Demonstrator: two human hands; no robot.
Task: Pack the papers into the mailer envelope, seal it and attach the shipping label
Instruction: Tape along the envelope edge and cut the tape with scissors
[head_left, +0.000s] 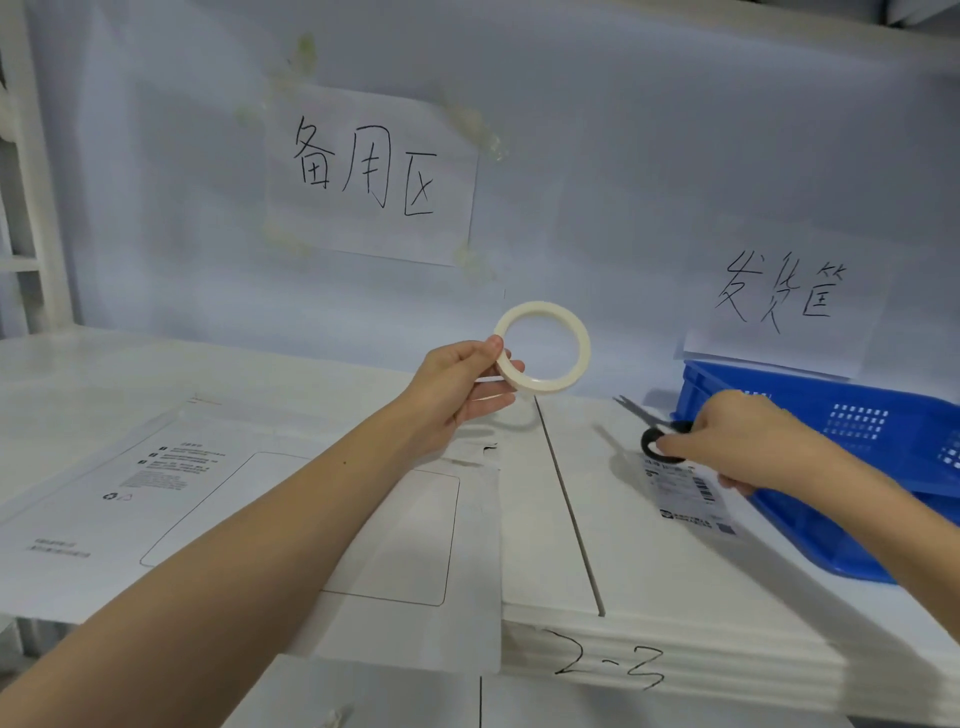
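Note:
A large white mailer envelope (156, 499) lies flat on the white table, printed side up, under my left forearm. My left hand (457, 395) holds a cream roll of tape (545, 347) upright above the table, thumb and fingers pinching its left rim. My right hand (737, 441) grips the black handles of a pair of scissors (652, 428), blades pointing up-left just above the table. The shipping label (685, 493) with barcodes lies on the table under that hand. No loose papers are visible.
A blue plastic crate (883, 431) stands at the right, behind my right hand. Handwritten paper signs hang on the back wall (623, 156). A seam (571, 509) splits the table surface; "2-3" is written on its front edge.

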